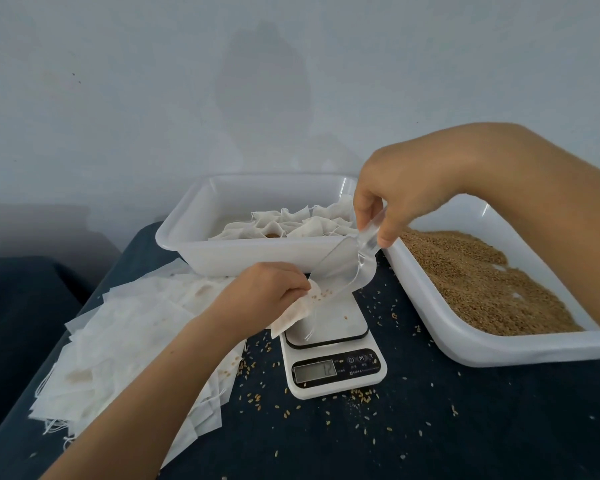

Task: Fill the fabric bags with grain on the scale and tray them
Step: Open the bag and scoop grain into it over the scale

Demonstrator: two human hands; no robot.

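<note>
The bag sits on the scale, its mouth pinched open by the left hand. The right hand grips a clear scoop, tipping grain in. Next probably more grain from the right tray. Dark cloth, grey wall.

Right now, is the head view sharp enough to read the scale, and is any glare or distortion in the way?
Head view: lighting soft and even, no hard glare; the scale display is legible but dim, with digits upside down; the clear scoop is hard to outline against white; wide-angle bending curves the grain tray and forearms at the edges.
</note>
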